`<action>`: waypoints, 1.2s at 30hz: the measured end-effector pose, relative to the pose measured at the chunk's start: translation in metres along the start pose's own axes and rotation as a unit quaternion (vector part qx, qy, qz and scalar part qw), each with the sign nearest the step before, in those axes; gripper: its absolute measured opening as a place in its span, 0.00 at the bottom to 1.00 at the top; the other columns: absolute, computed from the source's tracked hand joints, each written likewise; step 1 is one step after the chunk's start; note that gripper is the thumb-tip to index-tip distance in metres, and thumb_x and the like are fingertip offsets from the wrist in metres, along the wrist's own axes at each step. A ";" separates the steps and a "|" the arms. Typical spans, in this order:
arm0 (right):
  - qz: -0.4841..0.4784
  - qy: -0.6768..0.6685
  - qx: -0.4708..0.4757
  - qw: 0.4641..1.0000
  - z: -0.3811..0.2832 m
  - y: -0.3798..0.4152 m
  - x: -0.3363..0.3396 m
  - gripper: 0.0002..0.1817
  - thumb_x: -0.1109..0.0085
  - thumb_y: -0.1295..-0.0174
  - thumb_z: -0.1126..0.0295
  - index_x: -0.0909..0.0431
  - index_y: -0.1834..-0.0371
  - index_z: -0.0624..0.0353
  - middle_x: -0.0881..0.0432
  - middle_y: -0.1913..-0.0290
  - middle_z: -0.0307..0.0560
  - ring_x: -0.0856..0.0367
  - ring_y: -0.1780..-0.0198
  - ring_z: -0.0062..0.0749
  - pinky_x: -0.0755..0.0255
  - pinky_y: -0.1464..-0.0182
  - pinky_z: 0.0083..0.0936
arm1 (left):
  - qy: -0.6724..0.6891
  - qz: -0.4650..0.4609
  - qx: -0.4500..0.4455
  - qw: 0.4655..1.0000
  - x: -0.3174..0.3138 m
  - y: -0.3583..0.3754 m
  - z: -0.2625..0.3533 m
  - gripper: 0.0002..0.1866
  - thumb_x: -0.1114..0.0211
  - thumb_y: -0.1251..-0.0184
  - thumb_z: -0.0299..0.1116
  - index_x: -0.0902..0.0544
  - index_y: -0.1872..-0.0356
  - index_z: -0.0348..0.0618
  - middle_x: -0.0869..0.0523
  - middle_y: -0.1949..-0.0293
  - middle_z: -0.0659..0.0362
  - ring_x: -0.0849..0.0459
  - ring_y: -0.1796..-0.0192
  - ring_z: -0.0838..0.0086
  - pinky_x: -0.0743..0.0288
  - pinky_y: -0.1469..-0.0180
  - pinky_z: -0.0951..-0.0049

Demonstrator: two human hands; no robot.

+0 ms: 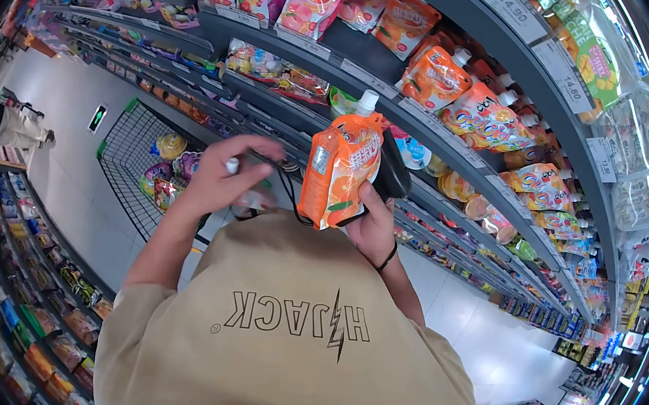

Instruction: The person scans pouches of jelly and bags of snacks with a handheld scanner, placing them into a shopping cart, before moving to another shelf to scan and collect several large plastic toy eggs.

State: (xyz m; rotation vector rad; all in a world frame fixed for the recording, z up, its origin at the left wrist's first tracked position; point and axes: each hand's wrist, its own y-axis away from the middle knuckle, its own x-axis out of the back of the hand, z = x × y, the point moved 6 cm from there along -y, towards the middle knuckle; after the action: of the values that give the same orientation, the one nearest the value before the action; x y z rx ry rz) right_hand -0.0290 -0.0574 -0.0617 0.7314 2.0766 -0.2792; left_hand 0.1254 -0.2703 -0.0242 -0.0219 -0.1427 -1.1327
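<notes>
Now | our right hand [374, 220] fingers clamp soft, light orange pouch [338, 171] | left hand [224, 176] fingers pinch white cap [232, 165] | hold pouch by sides.

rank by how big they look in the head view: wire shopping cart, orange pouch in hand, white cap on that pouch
1. wire shopping cart
2. orange pouch, held in the right hand; it is nearer the camera, so its true size against the cart is unsure
3. white cap

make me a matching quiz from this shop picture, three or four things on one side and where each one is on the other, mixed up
Things:
1. orange drink pouch
2. black handheld device
3. wire shopping cart
4. small white-tipped item

Places:
A. in the left hand
B. on the aisle floor, holding packets
C. in the right hand, front
D. behind the pouch, same hand

Pairs: 1-C, 2-D, 3-B, 4-A
</notes>
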 end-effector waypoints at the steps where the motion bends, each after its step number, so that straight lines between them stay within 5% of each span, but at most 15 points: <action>1: 0.004 0.016 0.005 1.000 0.004 -0.001 -0.004 0.33 0.33 0.25 0.77 0.30 0.18 0.56 0.19 0.25 0.45 0.19 0.26 0.36 0.24 0.24 0.40 | 0.047 -0.031 -0.046 0.997 -0.006 -0.013 0.006 0.25 0.26 0.24 0.34 0.18 0.30 0.38 0.10 0.37 0.59 0.13 0.39 0.75 0.20 0.39 0.71; 5: -0.013 0.094 0.026 0.995 0.019 -0.001 -0.007 0.34 0.32 0.24 0.75 0.32 0.17 0.57 0.21 0.23 0.46 0.20 0.25 0.37 0.24 0.23 0.43 | 0.255 -0.183 -0.084 0.946 -0.030 -0.043 -0.006 0.46 0.18 0.32 0.51 0.27 0.21 0.34 0.16 0.29 0.57 0.17 0.30 0.74 0.21 0.34 0.68; 10: -0.003 0.152 0.061 0.986 0.030 -0.001 0.001 0.36 0.31 0.25 0.75 0.34 0.15 0.57 0.21 0.24 0.47 0.20 0.26 0.36 0.22 0.26 0.42 | 0.337 -0.258 -0.018 0.906 -0.039 -0.046 -0.025 0.53 0.15 0.39 0.60 0.27 0.21 0.34 0.15 0.31 0.56 0.16 0.30 0.72 0.24 0.26 0.64; 12: 0.011 0.202 0.102 0.974 0.027 -0.007 -0.010 0.38 0.29 0.26 0.75 0.35 0.15 0.57 0.19 0.27 0.46 0.15 0.32 0.32 0.15 0.36 0.37 | 0.326 -0.241 -0.040 0.913 -0.040 -0.050 -0.016 0.52 0.15 0.38 0.59 0.27 0.22 0.34 0.15 0.31 0.56 0.16 0.30 0.72 0.24 0.26 0.64; 15: 0.076 0.202 0.060 0.975 0.020 -0.002 -0.019 0.27 0.22 0.31 0.75 0.22 0.30 0.62 0.16 0.51 0.40 0.17 0.65 0.18 0.24 0.68 0.19 | 0.315 -0.211 -0.040 0.925 -0.041 -0.054 -0.022 0.46 0.18 0.32 0.56 0.25 0.24 0.34 0.13 0.34 0.56 0.14 0.33 0.72 0.18 0.33 0.67; 18: 0.057 0.292 0.138 0.945 0.005 0.002 -0.036 0.32 0.21 0.32 0.75 0.24 0.26 0.62 0.17 0.48 0.42 0.18 0.69 0.18 0.28 0.74 0.17 | 0.315 -0.184 0.008 0.931 -0.038 -0.059 -0.038 0.38 0.25 0.24 0.52 0.24 0.25 0.34 0.10 0.37 0.55 0.10 0.38 0.72 0.13 0.42 0.70; 19: 0.056 0.275 0.136 0.950 0.005 0.001 -0.034 0.34 0.20 0.33 0.76 0.25 0.25 0.62 0.17 0.47 0.42 0.18 0.68 0.18 0.27 0.73 0.18 | 0.342 -0.194 0.011 0.920 -0.040 -0.061 -0.041 0.33 0.31 0.19 0.50 0.23 0.27 0.34 0.09 0.40 0.54 0.08 0.42 0.72 0.11 0.48 0.72; 21: 0.054 0.243 0.130 0.960 0.006 0.003 -0.027 0.38 0.19 0.35 0.77 0.27 0.22 0.62 0.18 0.46 0.42 0.17 0.65 0.19 0.25 0.69 0.19 | 0.359 -0.186 0.022 0.915 -0.043 -0.060 -0.036 0.31 0.32 0.18 0.47 0.22 0.27 0.34 0.09 0.40 0.53 0.08 0.41 0.70 0.11 0.45 0.70; 25: 0.034 0.270 0.148 0.951 0.011 0.009 -0.004 0.33 0.16 0.39 0.77 0.24 0.32 0.61 0.17 0.41 0.44 0.16 0.55 0.22 0.21 0.61 0.22 | 0.364 -0.168 0.027 0.916 -0.042 -0.061 -0.029 0.29 0.35 0.18 0.43 0.23 0.26 0.32 0.11 0.37 0.50 0.10 0.37 0.67 0.14 0.37 0.64; 27: 0.012 0.265 0.147 0.953 0.012 0.014 -0.002 0.31 0.15 0.40 0.77 0.25 0.38 0.59 0.17 0.36 0.49 0.14 0.48 0.25 0.21 0.58 0.23 | 0.230 -0.126 -0.113 0.958 -0.036 -0.058 -0.016 0.31 0.32 0.22 0.42 0.22 0.28 0.30 0.11 0.36 0.47 0.10 0.36 0.60 0.15 0.33 0.59; 29: -0.024 0.240 0.160 0.957 0.011 0.015 -0.011 0.29 0.14 0.41 0.78 0.27 0.43 0.58 0.18 0.31 0.55 0.12 0.42 0.30 0.20 0.57 0.23 | 0.257 -0.177 -0.151 0.938 -0.045 -0.052 -0.007 0.34 0.32 0.22 0.43 0.26 0.25 0.29 0.15 0.33 0.42 0.13 0.33 0.51 0.17 0.31 0.50; 31: -0.072 0.240 0.180 0.951 0.005 0.012 -0.020 0.29 0.16 0.40 0.79 0.29 0.44 0.56 0.20 0.26 0.66 0.12 0.33 0.41 0.19 0.58 0.24 | 0.440 -0.305 -0.090 0.840 -0.069 -0.056 0.024 0.38 0.35 0.21 0.46 0.34 0.19 0.32 0.24 0.26 0.36 0.19 0.28 0.40 0.20 0.29 0.38; 34: -0.086 0.251 0.173 0.948 -0.001 0.010 -0.024 0.28 0.17 0.39 0.80 0.29 0.44 0.56 0.20 0.27 0.67 0.11 0.33 0.45 0.18 0.58 0.24 | 0.627 -0.357 0.010 0.692 -0.085 -0.047 0.056 0.44 0.41 0.19 0.52 0.44 0.13 0.35 0.32 0.20 0.30 0.24 0.25 0.29 0.24 0.29 0.26; 36: -0.086 0.241 0.179 0.950 -0.003 0.010 -0.028 0.27 0.18 0.38 0.80 0.28 0.44 0.57 0.19 0.28 0.67 0.11 0.34 0.47 0.19 0.58 0.23 | 0.660 -0.340 0.049 0.668 -0.086 -0.045 0.059 0.45 0.46 0.18 0.56 0.46 0.12 0.37 0.35 0.19 0.30 0.25 0.25 0.26 0.25 0.29 0.23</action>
State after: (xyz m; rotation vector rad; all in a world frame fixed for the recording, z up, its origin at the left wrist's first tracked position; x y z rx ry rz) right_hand -0.0130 -0.0588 -0.0360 0.9018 2.5981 -0.6405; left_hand 0.0432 -0.2070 0.0211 1.0275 1.2019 -1.6208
